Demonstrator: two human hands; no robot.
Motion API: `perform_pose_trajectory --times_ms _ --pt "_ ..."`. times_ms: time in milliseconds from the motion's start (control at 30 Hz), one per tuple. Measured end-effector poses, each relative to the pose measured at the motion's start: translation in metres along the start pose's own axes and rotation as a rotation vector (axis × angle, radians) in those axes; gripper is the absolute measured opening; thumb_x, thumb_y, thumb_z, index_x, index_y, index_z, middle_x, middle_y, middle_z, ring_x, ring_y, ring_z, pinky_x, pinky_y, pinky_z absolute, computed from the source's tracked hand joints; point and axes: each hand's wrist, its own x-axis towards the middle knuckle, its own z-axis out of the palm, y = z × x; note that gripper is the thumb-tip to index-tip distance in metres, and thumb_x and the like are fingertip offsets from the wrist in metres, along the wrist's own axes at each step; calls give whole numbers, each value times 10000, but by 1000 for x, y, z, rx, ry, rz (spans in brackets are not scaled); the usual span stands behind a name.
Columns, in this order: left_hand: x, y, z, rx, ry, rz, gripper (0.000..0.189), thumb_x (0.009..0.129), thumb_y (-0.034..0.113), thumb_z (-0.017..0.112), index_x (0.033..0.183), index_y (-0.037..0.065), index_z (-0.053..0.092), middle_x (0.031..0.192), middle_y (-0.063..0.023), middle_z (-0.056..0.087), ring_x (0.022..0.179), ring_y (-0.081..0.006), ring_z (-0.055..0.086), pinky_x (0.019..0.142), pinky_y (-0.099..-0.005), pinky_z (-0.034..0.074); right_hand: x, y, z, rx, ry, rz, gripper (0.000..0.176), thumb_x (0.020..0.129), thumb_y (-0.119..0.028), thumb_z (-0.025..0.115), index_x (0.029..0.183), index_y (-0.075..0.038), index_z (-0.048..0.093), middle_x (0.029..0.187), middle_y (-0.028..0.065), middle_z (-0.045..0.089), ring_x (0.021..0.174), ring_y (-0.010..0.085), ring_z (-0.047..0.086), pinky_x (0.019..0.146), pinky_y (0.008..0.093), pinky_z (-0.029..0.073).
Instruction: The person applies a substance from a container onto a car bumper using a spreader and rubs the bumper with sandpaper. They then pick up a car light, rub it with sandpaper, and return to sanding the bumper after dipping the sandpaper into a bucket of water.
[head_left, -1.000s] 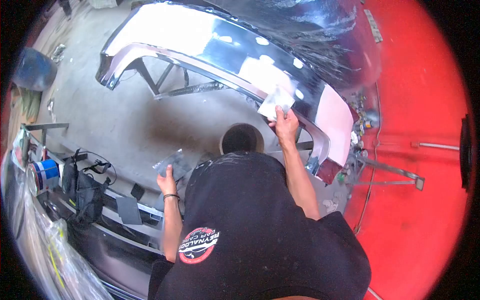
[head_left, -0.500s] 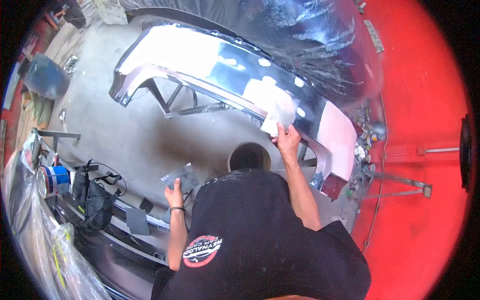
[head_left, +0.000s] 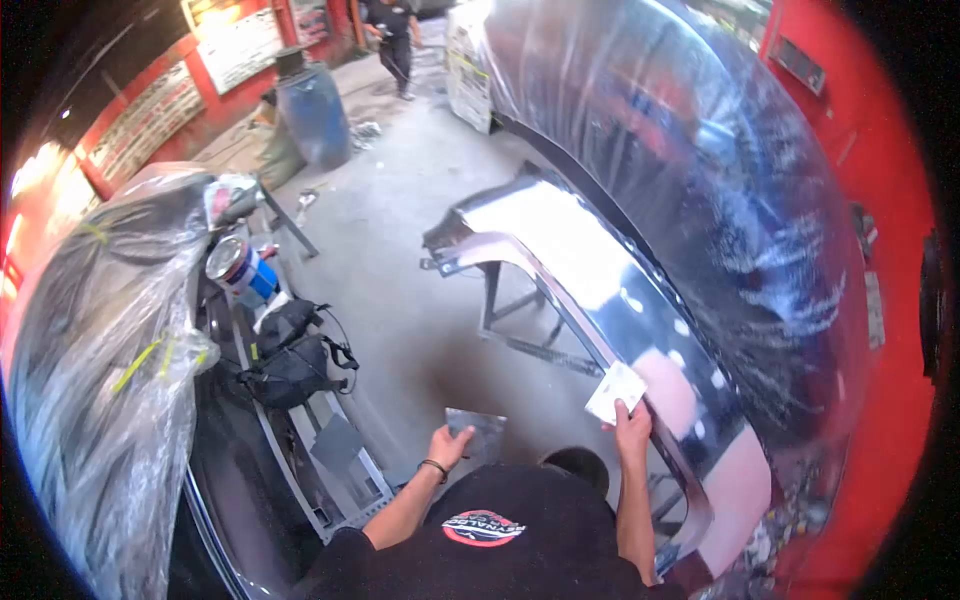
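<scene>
My left hand (head_left: 452,447) pinches a thin dark grey sheet (head_left: 484,432), which looks like sandpaper, between thumb and fingers. A white sheet (head_left: 617,392) with a small dark mark is held by my right hand (head_left: 631,430), thumb on top. That sheet overlaps the lower edge of a car bumper (head_left: 655,308) in this view. The bumper is glossy black with white and pinkish patches. One pinkish patch lies just right of the white sheet. A metal stand (head_left: 540,350) shows under the bumper.
A plastic-covered car (head_left: 650,130) stands beyond the bumper. On the left are another black car part (head_left: 250,490), a black bag (head_left: 290,365), a paint can (head_left: 240,268) and plastic sheeting (head_left: 110,350). A blue barrel (head_left: 313,115) and another person (head_left: 392,35) are farther back.
The view has swung left and up, bringing the other person into sight. Both hands keep their sheets. The white sheet has shifted from over the bumper's pale patch towards its lower edge.
</scene>
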Motion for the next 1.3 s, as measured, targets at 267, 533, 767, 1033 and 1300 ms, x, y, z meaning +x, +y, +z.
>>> perform_pose_trajectory --times_ms 267,533,767,1033,1300 --pt "-34 118 23 -463 -502 51 426 975 323 748 1232 -12 691 1131 -49 734 1015 -135 672 932 -323 530 -7 -39 16 473 -527 19 281 990 -46 635 1266 -5 660 1185 30 696 1101 135 620 988 284 466" --pt "-50 181 19 -583 -355 140 318 976 271 749 1135 -4 725 1039 -23 745 922 -105 677 866 -302 546 -23 -10 -21 34 -622 16 346 1053 -167 597 1346 17 608 1194 28 678 1062 114 602 988 294 462" --pt "-47 142 39 -510 -182 98 269 992 241 724 1110 -1 734 1015 -22 747 903 -99 671 840 -289 538 -79 6 -89 545 -15 167 474 1046 -128 601 1494 -40 476 1364 61 619 1223 196 610 1047 391 499" --pt "-60 98 59 -591 -170 -52 255 980 215 728 1108 -5 724 1043 -36 742 911 -113 671 843 -287 534 -72 56 -121 480 471 27 368 1024 -129 642 1367 -17 572 1292 74 678 1130 203 670 1006 371 526" --pt "-41 93 40 -549 -158 -29 283 974 242 740 1112 -4 727 1039 -28 744 916 -113 667 855 -288 528 -16 39 -12 -20 303 -94 348 1013 -156 670 1305 29 636 1176 81 709 990 148 664 896 308 531"
